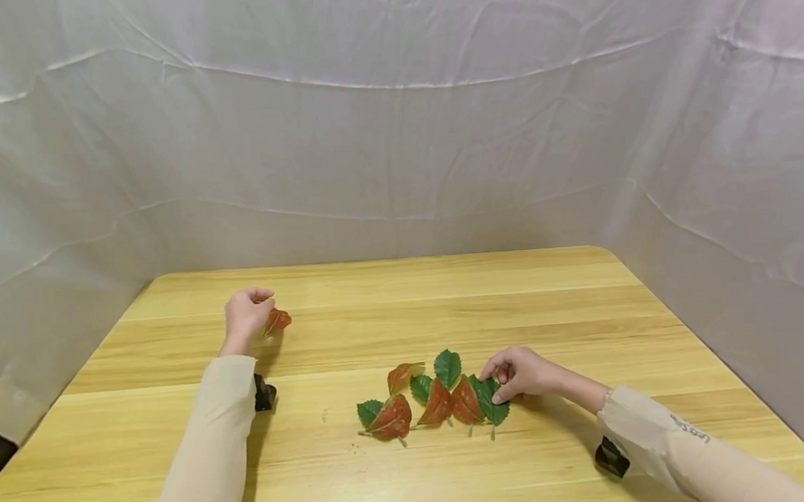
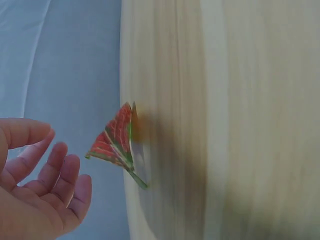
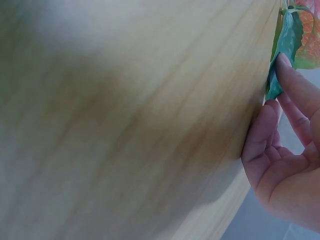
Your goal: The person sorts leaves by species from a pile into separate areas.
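At the far left of the table, a red leaf (image 1: 278, 320) with green veins is just beside my left hand (image 1: 247, 316). In the left wrist view the fingers are loosely bent, with a gap between them and that red leaf (image 2: 116, 140). Right of the middle, my right hand (image 1: 526, 371) pinches a dark green leaf (image 1: 486, 397) by its edges, close to the tabletop. The right wrist view shows fingertips on the green leaf (image 3: 286, 45). Against it lies a red leaf (image 1: 466, 401); another red leaf (image 1: 436, 404) is further left.
More leaves lie in the cluster: a green leaf (image 1: 447, 367) at the back, an orange-red leaf (image 1: 403, 376), a large red leaf (image 1: 392, 418) and a green leaf (image 1: 369, 411) at its left end. Pale sheeting (image 1: 396, 145) surrounds the wooden table (image 1: 350, 299).
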`<state>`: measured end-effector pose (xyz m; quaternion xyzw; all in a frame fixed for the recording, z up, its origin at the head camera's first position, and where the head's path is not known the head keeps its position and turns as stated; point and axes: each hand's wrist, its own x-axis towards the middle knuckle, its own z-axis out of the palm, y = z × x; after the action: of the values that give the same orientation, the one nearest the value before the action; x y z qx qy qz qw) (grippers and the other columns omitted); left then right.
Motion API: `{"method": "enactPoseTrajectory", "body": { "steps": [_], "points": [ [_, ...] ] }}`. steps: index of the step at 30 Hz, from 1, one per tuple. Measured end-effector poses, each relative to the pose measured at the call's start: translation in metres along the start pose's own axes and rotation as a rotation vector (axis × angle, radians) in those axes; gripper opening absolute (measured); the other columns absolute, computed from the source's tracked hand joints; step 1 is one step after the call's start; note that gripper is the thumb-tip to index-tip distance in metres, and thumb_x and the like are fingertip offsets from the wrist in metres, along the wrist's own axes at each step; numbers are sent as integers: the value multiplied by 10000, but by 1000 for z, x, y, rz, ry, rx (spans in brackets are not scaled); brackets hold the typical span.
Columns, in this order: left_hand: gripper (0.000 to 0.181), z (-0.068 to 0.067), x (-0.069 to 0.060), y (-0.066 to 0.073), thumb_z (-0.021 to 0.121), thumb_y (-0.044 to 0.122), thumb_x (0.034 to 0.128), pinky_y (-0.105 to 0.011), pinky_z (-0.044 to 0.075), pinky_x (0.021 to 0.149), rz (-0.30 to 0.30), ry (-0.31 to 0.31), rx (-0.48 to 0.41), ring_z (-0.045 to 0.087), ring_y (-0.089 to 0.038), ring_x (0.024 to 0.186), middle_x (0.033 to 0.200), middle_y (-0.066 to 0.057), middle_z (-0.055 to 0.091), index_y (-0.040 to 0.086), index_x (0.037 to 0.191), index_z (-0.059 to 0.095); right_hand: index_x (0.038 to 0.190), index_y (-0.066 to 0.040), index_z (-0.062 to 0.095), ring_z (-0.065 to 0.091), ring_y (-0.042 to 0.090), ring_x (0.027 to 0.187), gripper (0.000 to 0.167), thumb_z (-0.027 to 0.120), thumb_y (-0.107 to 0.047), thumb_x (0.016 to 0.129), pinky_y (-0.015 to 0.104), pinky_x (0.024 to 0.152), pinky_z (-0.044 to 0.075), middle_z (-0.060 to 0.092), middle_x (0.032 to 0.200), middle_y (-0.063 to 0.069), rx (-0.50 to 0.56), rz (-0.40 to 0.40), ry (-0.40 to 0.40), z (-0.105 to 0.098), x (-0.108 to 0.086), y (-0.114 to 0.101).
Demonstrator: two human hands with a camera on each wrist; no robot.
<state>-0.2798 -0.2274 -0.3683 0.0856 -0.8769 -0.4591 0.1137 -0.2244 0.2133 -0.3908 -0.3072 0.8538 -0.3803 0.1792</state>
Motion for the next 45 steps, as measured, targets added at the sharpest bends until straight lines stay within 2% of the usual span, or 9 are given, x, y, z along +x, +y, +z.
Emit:
{"method": "enactPoseTrajectory", "body": {
  "steps": [3,6,8,11,14,17,24,31,45],
  "points": [
    [256,3,0,1,486,59,877,-413,412,813,41,18,3,520,-338,951,1029,-242,579,-81,1067,586,934,83,642,418,82,552,275,735,13,685,192,471,375,497,638,3,9,-8,-1,0,1,3],
    [238,6,0,2,500,61,878,-408,420,796,67,19,1,532,-328,915,1003,-236,588,-75,1049,596,920,58,653,419,64,546,269,748,-40,688,200,460,383,495,633,-20,21,-55,-4,-1,1,5],
    [238,8,-2,2,509,73,879,-387,437,770,79,13,5,550,-321,884,983,-227,595,-73,1043,600,930,18,664,419,50,542,267,750,-102,708,201,448,381,493,637,-42,24,-122,-12,-1,2,14],
    [245,12,-5,3,505,76,882,-322,476,700,82,-20,-27,590,-336,828,970,-235,596,-77,1049,598,926,-7,670,420,41,542,279,754,-170,715,213,435,383,493,637,-57,32,-157,-18,-2,1,14],
    [250,16,-8,5,501,74,884,-236,482,609,86,-39,-57,612,-349,781,960,-243,598,-87,1054,591,928,1,668,416,44,542,278,756,-144,708,199,437,370,494,638,-42,23,-116,-13,-1,1,13],
    [241,19,-10,8,509,72,881,-199,458,577,99,-33,-59,603,-343,770,950,-230,604,-83,1043,597,916,37,658,405,48,533,270,754,-73,689,187,434,350,490,631,-18,2,-39,0,-2,0,4],
    [208,24,-14,20,523,89,875,-337,452,705,174,-42,4,554,-275,828,939,-191,614,-45,996,628,927,32,655,382,47,503,263,744,-16,684,167,411,312,474,626,-10,-23,29,8,-1,-2,-1],
    [202,30,-21,36,529,100,879,-389,442,735,254,-86,16,547,-285,840,910,-170,614,-37,982,634,922,27,654,383,44,497,257,743,-16,684,167,406,320,472,619,-17,-32,29,12,-1,-2,2],
    [194,43,-41,59,526,125,882,-365,466,683,339,-170,139,570,-230,777,860,-107,629,-7,963,642,917,31,654,410,62,533,258,746,-20,682,177,462,363,484,624,-16,-35,15,15,-1,-1,1]
  ]
}}
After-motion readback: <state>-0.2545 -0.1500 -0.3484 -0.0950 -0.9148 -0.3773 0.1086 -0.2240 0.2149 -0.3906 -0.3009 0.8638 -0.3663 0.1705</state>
